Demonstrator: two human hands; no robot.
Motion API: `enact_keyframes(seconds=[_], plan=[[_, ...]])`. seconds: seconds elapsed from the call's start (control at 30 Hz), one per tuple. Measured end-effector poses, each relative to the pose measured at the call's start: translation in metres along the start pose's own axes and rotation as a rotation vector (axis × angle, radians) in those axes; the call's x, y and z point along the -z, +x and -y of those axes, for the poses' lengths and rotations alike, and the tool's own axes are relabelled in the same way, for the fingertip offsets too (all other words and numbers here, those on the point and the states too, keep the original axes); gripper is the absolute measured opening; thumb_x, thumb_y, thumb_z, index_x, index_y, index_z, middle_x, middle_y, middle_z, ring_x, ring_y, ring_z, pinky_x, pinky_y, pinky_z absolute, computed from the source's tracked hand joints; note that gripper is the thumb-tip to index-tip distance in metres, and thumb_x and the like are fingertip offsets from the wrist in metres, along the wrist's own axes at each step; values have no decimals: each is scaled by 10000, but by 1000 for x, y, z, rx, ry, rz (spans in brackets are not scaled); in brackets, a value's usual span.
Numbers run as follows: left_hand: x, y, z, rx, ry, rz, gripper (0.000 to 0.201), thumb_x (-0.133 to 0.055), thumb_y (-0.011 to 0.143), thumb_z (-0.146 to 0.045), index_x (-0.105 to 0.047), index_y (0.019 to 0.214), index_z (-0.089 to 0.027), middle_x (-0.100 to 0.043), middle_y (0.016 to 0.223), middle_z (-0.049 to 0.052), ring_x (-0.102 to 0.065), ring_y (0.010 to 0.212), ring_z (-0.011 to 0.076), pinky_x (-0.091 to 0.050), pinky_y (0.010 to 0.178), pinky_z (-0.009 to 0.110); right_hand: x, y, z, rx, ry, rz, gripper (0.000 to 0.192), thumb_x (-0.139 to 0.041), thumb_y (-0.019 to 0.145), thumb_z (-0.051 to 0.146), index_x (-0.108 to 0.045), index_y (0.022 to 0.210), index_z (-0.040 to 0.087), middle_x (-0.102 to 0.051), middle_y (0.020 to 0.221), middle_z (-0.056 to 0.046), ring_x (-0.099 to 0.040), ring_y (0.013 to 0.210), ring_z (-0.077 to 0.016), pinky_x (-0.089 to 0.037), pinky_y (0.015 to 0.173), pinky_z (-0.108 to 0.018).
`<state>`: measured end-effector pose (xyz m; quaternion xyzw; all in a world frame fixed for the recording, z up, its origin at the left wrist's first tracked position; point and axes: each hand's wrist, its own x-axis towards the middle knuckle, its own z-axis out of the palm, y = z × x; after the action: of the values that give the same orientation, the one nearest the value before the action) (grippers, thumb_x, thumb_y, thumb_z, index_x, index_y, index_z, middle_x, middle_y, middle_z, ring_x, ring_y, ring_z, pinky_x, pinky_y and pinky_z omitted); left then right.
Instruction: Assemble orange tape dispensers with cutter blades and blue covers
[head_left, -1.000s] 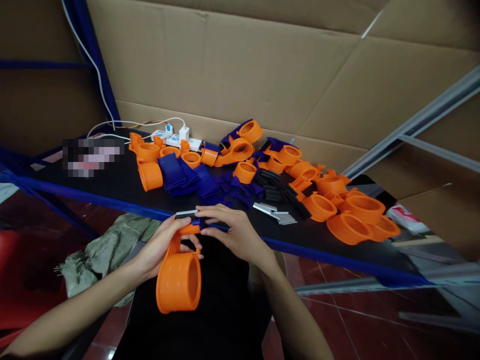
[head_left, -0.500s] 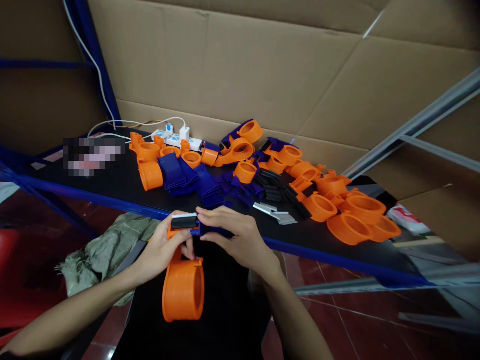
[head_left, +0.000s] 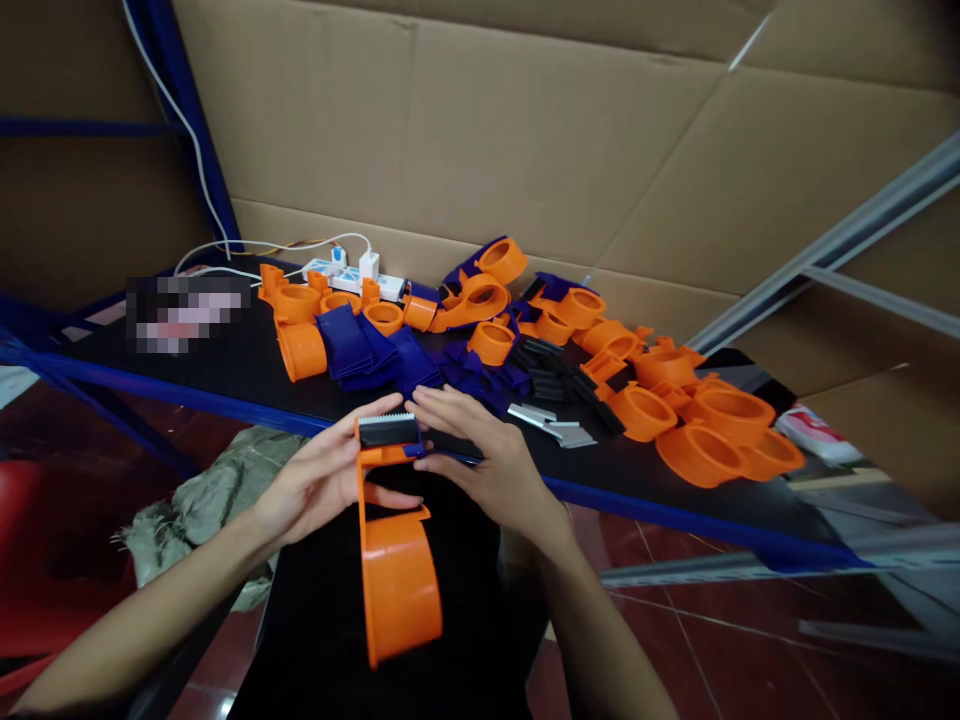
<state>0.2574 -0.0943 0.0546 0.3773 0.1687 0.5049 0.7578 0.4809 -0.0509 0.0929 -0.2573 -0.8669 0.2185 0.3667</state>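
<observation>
Both hands, left [head_left: 311, 480] and right [head_left: 480, 455], clasp the orange plastic tape-dispenser body [head_left: 394, 560] (toothed black blade piece [head_left: 388, 430] already seated); beyond them, loose orange bodies [head_left: 675, 410] remain unassembled.

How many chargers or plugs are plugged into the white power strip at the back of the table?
2: on the white power strip, a small blue-and-white plug sits on the left and a white charger block just right of it. Orange parts hide the strip's right end, so more may be hidden.
</observation>
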Motion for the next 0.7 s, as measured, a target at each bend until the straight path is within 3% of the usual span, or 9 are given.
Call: enact_keyframes(seconds=[0.1, 0.2, 0.33, 0.43, 0.5, 0.57, 0.7], plan=[[5, 1, 4, -23, 71, -20, 647, -788, 761, -313, -597, 1367, -194, -642, 1319, 174, -647, 1137, 397, -500, 977, 575, 16, -3, 10, -52, 32, 125, 621, -700, 889, 220, -474, 1463, 294, -577, 1431, -41, -526, 1327, -212, -421, 1129, -394], [12, 1, 8, -97, 187, -136, 619, -846, 678, -244, -677, 1266, -150, -687, 1236, 167, -654, 1115, 360, -500, 1002, 472, 24, -7, 27, -74, 34, 113, 441, -612, 950, 200, -549, 1383, 261, -648, 1324, -47, -607, 1185, -179, -488, 1017, -333], [13, 0, 10, -157, 306, -337, 552, -839, 685, -237, -704, 1214, -162, -683, 1227, 139, -646, 1096, 295, -526, 917, 325, 8, -11, 49, -59, -132, 180, 236, -654, 926, 357, -683, 1108, 210, -719, 1057, -46, -628, 968, -191, -507, 845, -320], [11, 0, 13, -171, 313, -419, 528, -833, 703, -262, -694, 1204, -169, -694, 1144, 119, -675, 996, 269, -543, 853, 323, -11, -13, 56, -72, -317, 256, 224, -662, 912, 387, -690, 974, 174, -717, 943, -64, -605, 876, -213, -476, 755, -342], [10, 0, 15, -162, 252, -419, 527, -829, 715, -269, -680, 1214, -191, -700, 1103, 101, -691, 961, 270, -552, 835, 344, -16, -13, 54, -97, -307, 235, 170, -645, 929, 337, -695, 932, 174, -716, 891, -54, -601, 835, -196, -461, 734, -325], [7, 2, 15, -157, 144, -370, 488, -791, 764, -360, -682, 1209, -191, -701, 1134, 113, -684, 1012, 294, -551, 863, 374, -15, -10, 45, -165, -133, 175, 149, -667, 914, 331, -714, 916, 189, -722, 861, -34, -613, 799, -172, -464, 723, -293], [2, 4, 12, -133, -59, -213, 533, -668, 842, -538, -686, 1223, -166, -646, 1317, 149, -566, 1252, 335, -481, 1019, 428, -14, -3, 22, -370, 570, 102, 271, -743, 835, 409, -741, 976, 178, -752, 922, -45, -681, 815, -179, -519, 732, -274]])
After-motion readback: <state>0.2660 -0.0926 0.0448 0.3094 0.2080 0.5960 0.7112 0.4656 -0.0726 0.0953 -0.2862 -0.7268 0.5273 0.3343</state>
